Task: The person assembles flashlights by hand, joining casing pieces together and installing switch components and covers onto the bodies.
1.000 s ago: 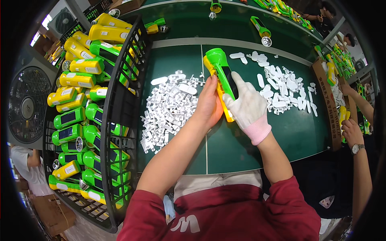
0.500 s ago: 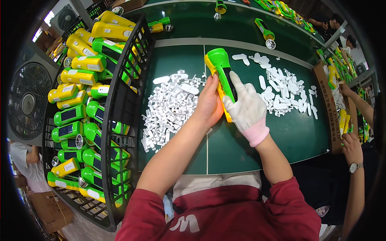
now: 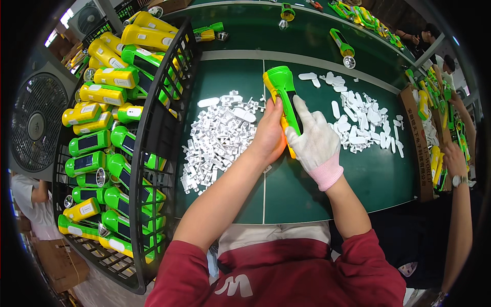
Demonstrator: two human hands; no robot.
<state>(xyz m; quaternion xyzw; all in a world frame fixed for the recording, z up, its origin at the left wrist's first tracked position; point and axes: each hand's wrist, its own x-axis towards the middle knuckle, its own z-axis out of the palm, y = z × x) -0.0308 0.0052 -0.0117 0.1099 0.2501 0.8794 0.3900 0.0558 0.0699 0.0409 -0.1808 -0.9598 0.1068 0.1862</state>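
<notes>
A green and yellow flashlight (image 3: pixel 281 79) with a dark panel on its body is held over the table, head end pointing away from me. My bare left hand (image 3: pixel 268 134) is wrapped round its yellow left side. From the right, my right hand (image 3: pixel 316 140), in a white glove with a pink cuff, grips the handle end, its fingers lying along the dark panel. Small white plastic parts (image 3: pixel 217 143) lie heaped left of my hands. To their right is a looser pile of flat white pieces (image 3: pixel 362 116).
A black crate (image 3: pixel 137 169) packed with green and yellow flashlights stands at left, beside a fan (image 3: pixel 37 123). More flashlights (image 3: pixel 341 43) lie on the raised far surface. At right, a co-worker's hand (image 3: pixel 455 159) reaches near a cardboard box (image 3: pixel 415 138).
The view has shifted slightly. Both my hands keep hold of the flashlight in nearly the same pose. The co-worker's hands at right have moved up and farther away.
</notes>
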